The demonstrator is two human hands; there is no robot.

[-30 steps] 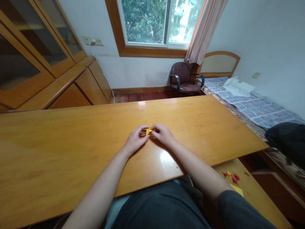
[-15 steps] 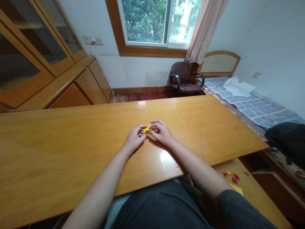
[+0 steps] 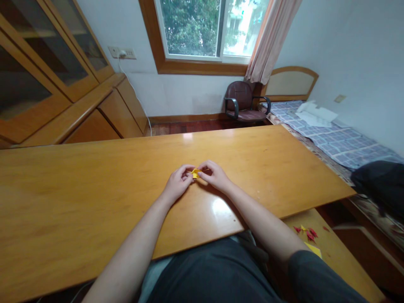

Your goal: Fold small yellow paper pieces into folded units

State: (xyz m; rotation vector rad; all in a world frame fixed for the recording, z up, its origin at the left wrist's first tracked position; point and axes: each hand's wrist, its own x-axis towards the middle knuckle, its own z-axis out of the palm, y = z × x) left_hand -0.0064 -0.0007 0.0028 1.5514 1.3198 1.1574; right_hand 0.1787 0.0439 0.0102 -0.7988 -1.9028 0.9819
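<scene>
A small folded piece of yellow paper (image 3: 195, 173) is pinched between both of my hands over the middle of the long wooden table (image 3: 78, 189). My left hand (image 3: 177, 183) grips its left side with curled fingers. My right hand (image 3: 215, 176) grips its right side, thumb and forefinger pressed together. Most of the paper is hidden by my fingers.
A lower wooden bench (image 3: 334, 248) at my right carries small red and yellow folded paper pieces (image 3: 305, 233) and a yellow sheet (image 3: 314, 249). A maroon chair (image 3: 242, 102) stands beyond the table, a bed (image 3: 334, 139) with a dark bag (image 3: 380, 185) at right, wooden cabinets (image 3: 53, 84) at left.
My hands stayed at the same spot while the fingers worked the yellow paper; it now shows smaller and more tucked between my fingertips than a second ago.
</scene>
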